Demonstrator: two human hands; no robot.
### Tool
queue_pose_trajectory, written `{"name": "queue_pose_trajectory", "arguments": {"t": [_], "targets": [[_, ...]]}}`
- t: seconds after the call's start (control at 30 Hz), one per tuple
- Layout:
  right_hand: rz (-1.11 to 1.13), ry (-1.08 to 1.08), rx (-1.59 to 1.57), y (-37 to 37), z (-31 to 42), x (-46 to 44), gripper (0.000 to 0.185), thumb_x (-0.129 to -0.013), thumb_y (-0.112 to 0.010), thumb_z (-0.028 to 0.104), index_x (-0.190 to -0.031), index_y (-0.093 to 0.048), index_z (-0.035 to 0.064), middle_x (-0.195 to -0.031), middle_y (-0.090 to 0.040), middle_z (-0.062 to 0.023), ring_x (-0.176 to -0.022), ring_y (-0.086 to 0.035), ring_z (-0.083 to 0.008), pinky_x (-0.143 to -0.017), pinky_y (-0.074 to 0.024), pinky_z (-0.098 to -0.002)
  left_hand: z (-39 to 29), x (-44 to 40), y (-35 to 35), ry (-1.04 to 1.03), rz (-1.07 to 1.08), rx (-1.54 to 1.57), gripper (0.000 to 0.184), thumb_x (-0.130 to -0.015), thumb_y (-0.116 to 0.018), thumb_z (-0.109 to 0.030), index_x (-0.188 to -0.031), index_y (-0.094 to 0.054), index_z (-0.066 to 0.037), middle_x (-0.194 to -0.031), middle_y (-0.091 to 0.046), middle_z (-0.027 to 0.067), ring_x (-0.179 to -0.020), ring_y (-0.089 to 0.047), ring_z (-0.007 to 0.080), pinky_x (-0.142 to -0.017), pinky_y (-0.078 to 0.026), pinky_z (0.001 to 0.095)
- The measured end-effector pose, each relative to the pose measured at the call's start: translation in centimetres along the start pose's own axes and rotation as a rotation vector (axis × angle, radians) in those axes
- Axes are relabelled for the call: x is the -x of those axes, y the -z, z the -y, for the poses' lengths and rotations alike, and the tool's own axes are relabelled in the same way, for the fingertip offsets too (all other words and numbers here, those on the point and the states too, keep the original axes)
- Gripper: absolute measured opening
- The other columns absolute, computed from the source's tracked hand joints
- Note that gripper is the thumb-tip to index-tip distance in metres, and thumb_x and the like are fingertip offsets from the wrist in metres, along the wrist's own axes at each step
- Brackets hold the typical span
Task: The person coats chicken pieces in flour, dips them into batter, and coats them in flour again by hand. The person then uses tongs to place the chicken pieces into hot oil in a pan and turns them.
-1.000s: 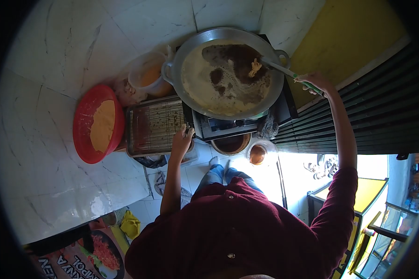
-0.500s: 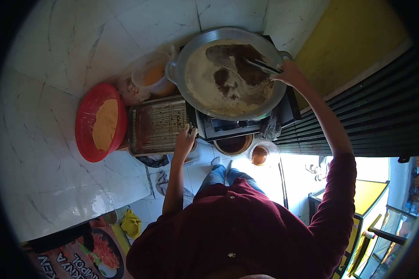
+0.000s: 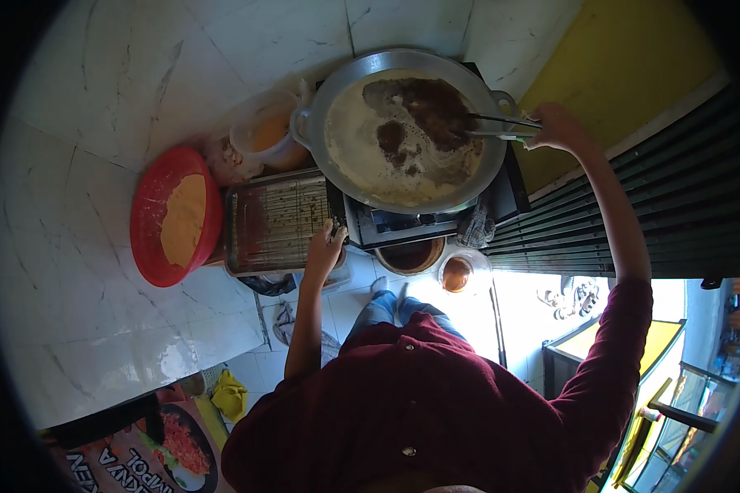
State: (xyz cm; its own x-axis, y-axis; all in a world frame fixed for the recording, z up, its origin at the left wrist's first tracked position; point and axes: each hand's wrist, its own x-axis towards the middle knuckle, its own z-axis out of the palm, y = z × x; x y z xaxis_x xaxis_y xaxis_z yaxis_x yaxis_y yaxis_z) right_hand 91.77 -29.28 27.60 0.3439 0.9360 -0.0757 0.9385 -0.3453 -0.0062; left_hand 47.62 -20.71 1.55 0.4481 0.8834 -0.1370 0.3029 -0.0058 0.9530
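Note:
A large metal wok [image 3: 337,177] with foamy, bubbling liquid [image 3: 362,156] sits on a stove [image 3: 514,185]. My right hand [image 3: 555,130], beyond the wok's right handle, is closed on long tongs [image 3: 506,123]. Their tips reach into the dark patch of the liquid. Near the stove's front left corner, my left hand [image 3: 329,238] has its fingers bent at the edge beside the wire-rack tray [image 3: 275,222]; what they may hold is too small to make out.
Left of the tray is a red basin [image 3: 144,238] of pale flour-like powder. Behind it stands a plastic tub [image 3: 263,131]. On the floor are a round pot [image 3: 411,256] and a container of brown liquid [image 3: 456,274]. A dark slatted shutter [image 3: 617,197] rises at the right.
My right hand first moved in over the wok, then drew back right with the tongs. The pale fried piece seen at the tool's tip earlier no longer shows. My left hand has hardly moved.

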Motion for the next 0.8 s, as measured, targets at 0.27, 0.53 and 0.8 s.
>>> {"name": "queue_pose_trajectory", "arguments": {"t": [0.27,0.53,0.8], "targets": [[0.037,0.105,0.091,-1.6,0.1,-1.3,0.043,-0.046,-0.076,0.023,-0.082,-0.062,0.0035,-0.081,-0.059,-0.0139,-0.081,-0.057,-0.0285,-0.071,-0.0455,-0.0362,-3.8,1.0,0.1,0.042,0.007,-0.033,0.028,-0.085,-0.053,-0.018,-0.095,-0.053,0.008,-0.087,-0.060,0.0143,-0.082,-0.057,0.0160,-0.073,-0.042,0.0266],[0.037,0.090,-0.045,-3.1,0.0,-1.3,0.032,-0.050,-0.074,0.021,-0.072,-0.062,0.0024,-0.071,-0.058,-0.0150,-0.069,-0.058,-0.0302,-0.063,-0.0453,-0.0374,-2.2,0.6,0.2,0.051,0.029,-0.033,0.027,-0.085,-0.053,-0.017,-0.096,-0.052,0.008,-0.084,-0.060,0.0126,-0.079,-0.057,0.0151,-0.071,-0.042,0.0263],[0.038,-0.007,-0.202,-3.4,-1.3,1.0,0.034,-0.058,-0.072,0.025,-0.078,-0.064,-0.0010,-0.063,-0.057,-0.0178,-0.060,-0.057,-0.0273,-0.061,-0.0434,-0.0355,-3.1,0.6,0.5,0.046,0.057,-0.140,0.031,-0.086,-0.052,-0.020,-0.099,-0.051,0.007,-0.087,-0.061,0.0131,-0.082,-0.058,0.0135,-0.072,-0.043,0.0252]]}}
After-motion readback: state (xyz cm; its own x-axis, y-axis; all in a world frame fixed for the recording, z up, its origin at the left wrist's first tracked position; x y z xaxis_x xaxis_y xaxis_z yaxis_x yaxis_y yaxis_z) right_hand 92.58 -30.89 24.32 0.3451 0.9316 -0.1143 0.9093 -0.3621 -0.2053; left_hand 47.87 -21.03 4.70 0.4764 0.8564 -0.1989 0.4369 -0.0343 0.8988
